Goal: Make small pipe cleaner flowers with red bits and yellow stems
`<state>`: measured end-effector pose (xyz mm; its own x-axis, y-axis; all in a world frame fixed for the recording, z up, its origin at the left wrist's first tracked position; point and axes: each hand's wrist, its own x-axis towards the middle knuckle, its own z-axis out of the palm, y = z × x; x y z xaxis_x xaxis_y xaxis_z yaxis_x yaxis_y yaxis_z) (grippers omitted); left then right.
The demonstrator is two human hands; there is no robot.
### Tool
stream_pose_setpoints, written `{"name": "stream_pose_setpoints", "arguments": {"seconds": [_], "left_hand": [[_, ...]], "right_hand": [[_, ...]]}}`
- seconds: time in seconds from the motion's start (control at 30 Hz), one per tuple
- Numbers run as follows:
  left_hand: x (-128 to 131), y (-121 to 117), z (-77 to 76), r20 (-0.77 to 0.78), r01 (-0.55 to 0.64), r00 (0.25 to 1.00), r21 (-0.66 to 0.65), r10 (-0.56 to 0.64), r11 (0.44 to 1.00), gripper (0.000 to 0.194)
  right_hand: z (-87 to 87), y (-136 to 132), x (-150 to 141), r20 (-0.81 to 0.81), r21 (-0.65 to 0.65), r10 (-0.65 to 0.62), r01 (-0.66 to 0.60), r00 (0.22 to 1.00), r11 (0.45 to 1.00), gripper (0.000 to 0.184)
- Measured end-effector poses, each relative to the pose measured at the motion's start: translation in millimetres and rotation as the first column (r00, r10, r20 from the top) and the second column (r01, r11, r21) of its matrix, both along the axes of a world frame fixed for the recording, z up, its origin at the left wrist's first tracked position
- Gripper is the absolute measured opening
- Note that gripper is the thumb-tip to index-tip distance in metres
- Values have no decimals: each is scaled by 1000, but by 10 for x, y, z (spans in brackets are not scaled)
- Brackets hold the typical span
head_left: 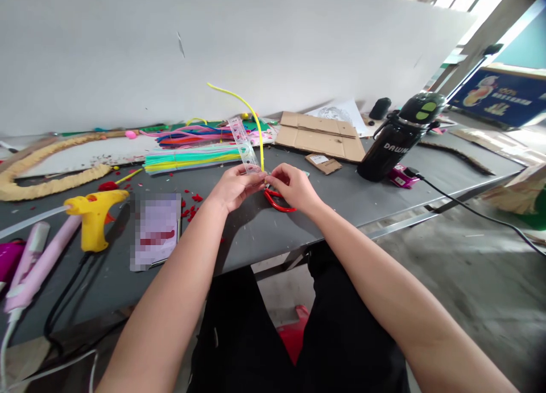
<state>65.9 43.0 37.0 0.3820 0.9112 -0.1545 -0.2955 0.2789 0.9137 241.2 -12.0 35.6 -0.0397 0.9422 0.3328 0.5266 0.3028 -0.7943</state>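
Note:
My left hand (239, 189) is closed in a pinch around a clear plastic ruler (244, 143) and a yellow pipe cleaner (260, 136). The ruler tilts up and away. Beside it the pipe cleaner rises, its free end curving to the left. My right hand (292, 187) meets the left one, thumb and fingers pinched at the pipe cleaner's lower end; the fingertips hide that end. Scissors with red handles (279, 203) show just beneath my right hand, their blades mostly hidden. Behind the hands lies a bundle of turquoise and yellow pipe cleaners (187, 158).
At left are a yellow glue gun (94, 211), a pink corded tool (42, 262), a phone (157, 231) and a wrapped tan ring (25, 180). Red scraps (190, 212) lie nearby. Cardboard (319, 136), a black bottle (394, 137) and a purple plugged-in device (401, 177) stand at right.

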Motion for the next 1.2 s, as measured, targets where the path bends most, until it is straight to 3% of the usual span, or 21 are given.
{"name": "stream_pose_setpoints", "arguments": {"seconds": [0.4, 0.57, 0.73, 0.97, 1.2], "left_hand": [[0, -16, 21, -24, 1, 1000, -5, -1, 1000, 40], [20, -73, 12, -104, 170, 980, -7, -170, 985, 42], [57, -140, 8, -183, 310, 935, -2, -305, 951, 44], [69, -186, 59, -276, 386, 889, 19, -366, 922, 46], [57, -188, 39, -327, 461, 844, 37, -426, 886, 41]], "right_hand": [[-25, 17, 21, -23, -14, 36, -36, 999, 999, 29], [18, 52, 76, -254, -111, 67, -98, 965, 989, 35], [55, 74, 109, -424, -174, -31, -48, 905, 984, 26], [93, 89, 65, -527, -297, -147, -19, 837, 955, 15], [99, 78, 95, -544, -260, -156, 11, 825, 965, 24]]}}
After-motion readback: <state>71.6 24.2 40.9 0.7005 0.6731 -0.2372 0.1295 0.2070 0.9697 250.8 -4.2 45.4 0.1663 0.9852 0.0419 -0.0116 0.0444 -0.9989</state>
